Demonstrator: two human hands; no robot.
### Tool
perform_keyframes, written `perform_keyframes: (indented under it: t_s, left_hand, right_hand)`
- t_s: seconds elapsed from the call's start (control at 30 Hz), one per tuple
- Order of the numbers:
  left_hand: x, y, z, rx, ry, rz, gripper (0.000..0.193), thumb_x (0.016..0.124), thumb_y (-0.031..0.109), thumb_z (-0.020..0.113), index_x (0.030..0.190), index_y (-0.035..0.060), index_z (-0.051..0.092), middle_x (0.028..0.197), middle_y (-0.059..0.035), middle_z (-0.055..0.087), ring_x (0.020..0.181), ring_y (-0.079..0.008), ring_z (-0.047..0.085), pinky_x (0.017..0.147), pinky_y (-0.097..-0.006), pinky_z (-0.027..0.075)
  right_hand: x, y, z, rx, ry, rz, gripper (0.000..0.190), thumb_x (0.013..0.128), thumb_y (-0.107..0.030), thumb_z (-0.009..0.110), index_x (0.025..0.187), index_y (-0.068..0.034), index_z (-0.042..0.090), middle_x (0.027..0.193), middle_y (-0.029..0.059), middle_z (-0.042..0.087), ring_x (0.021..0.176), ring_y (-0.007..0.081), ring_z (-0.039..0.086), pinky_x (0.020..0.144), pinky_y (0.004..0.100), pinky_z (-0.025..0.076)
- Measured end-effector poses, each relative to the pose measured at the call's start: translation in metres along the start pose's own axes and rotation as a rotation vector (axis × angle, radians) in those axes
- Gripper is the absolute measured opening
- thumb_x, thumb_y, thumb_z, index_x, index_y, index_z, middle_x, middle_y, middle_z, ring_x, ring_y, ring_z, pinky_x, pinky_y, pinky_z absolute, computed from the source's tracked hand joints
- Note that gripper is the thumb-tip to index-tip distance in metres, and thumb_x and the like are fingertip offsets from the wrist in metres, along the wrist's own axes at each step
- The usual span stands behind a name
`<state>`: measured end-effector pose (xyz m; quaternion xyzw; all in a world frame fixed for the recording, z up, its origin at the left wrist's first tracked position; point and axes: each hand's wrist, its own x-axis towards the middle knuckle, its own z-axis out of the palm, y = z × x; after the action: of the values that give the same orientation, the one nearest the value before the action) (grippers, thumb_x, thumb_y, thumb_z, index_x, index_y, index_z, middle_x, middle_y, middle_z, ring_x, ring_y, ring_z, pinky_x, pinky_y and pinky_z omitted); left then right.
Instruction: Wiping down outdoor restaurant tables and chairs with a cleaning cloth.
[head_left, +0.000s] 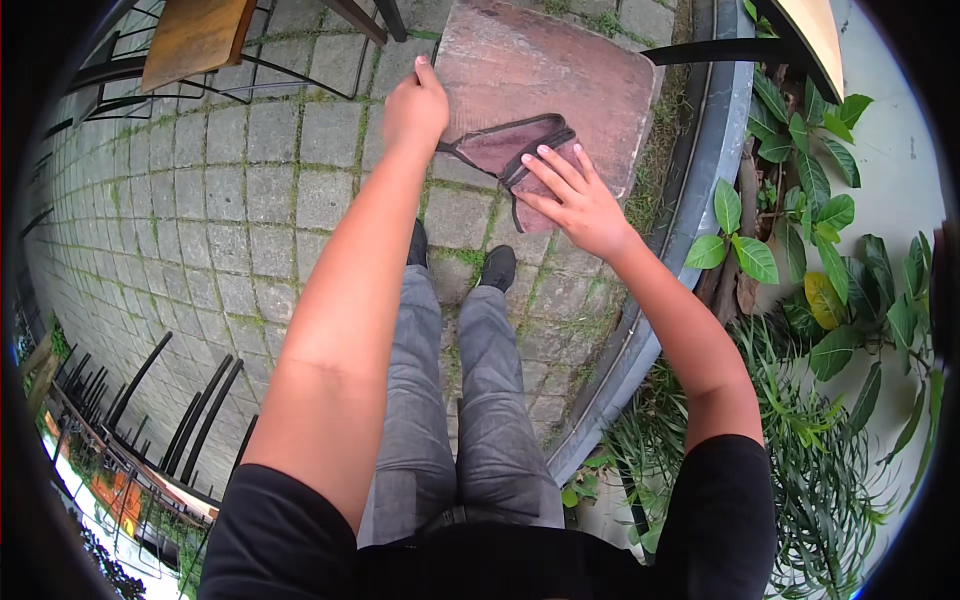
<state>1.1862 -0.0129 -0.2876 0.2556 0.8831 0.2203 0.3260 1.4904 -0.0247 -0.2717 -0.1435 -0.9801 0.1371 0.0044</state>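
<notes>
A thin dark-edged, reddish-brown cloth (487, 148) lies partly on a worn reddish tabletop (547, 75), one part hanging over its near edge. My right hand (574, 191) rests flat on the cloth with the fingers apart, near the table's near right corner. At the table's left edge is my left hand (416, 109), its fingers curled and the thumb pointing up. A pointed end of the cloth's dark border reaches this hand; whether the fingers grip it is hidden.
Grey paving stones (274, 195) with moss surround my shoes (498, 268). A curved grey curb (637, 345) and leafy plants (814, 195) run along the right. Wooden chairs with black metal legs (196, 41) stand at upper left; a light wooden seat edge (814, 37) shows upper right.
</notes>
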Motion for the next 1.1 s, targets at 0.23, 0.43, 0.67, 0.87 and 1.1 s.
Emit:
perform_keyframes:
  t_s: [0.23,0.43,0.67,0.87,1.1]
  left_hand:
    - [0.012,0.0,-0.004,0.216,-0.114,-0.076,0.084,0.114,0.059,0.022,0.133,-0.0056,0.072,0.134,-0.0377,0.068,0.135,-0.0549,0.06,0.115,-0.0583,0.047]
    - [0.035,-0.017,0.007,0.04,-0.119,-0.006,0.08,0.115,0.05,0.019,0.132,-0.0081,0.071,0.139,-0.0387,0.065,0.136,-0.0549,0.059,0.121,-0.0578,0.043]
    - [0.018,-0.013,0.003,0.057,0.049,-0.004,0.074,0.115,0.044,0.025,0.114,-0.0084,0.077,0.12,-0.0386,0.072,0.12,-0.0574,0.066,0.111,-0.0605,0.049]
    - [0.005,0.002,0.001,0.066,0.158,0.052,0.067,0.114,0.036,0.031,0.1,-0.0091,0.078,0.106,-0.0379,0.073,0.105,-0.0589,0.069,0.101,-0.0636,0.053]
    - [-0.005,0.017,0.007,0.105,0.177,0.084,0.064,0.114,0.035,0.032,0.094,-0.0075,0.077,0.101,-0.0353,0.075,0.1,-0.0571,0.071,0.096,-0.0641,0.055]
  right_hand:
    - [-0.006,0.005,-0.047,0.204,0.117,0.42,0.093,0.064,0.006,0.078,0.15,-0.028,0.068,0.161,0.0134,0.054,0.155,0.0381,0.048,0.13,0.0582,0.038]
    - [0.052,-0.022,-0.013,0.204,0.167,0.428,0.104,0.062,-0.016,0.097,0.156,-0.037,0.059,0.172,0.0071,0.042,0.164,0.036,0.031,0.13,0.0733,0.024]
    - [0.019,-0.005,-0.033,0.537,0.162,0.421,0.095,0.075,0.009,0.076,0.162,-0.022,0.054,0.159,0.0131,0.06,0.15,0.0314,0.056,0.127,0.0456,0.043]
    - [0.06,0.075,-0.085,0.756,0.822,1.109,0.048,0.108,-0.014,0.067,0.151,0.004,0.056,0.119,0.0134,0.077,0.109,0.0245,0.072,0.101,0.0376,0.055]
    - [0.229,0.084,-0.047,-0.017,0.421,0.645,0.092,0.088,-0.031,0.081,0.169,-0.027,0.04,0.165,0.0258,0.048,0.163,0.0436,0.031,0.129,0.0718,0.023]
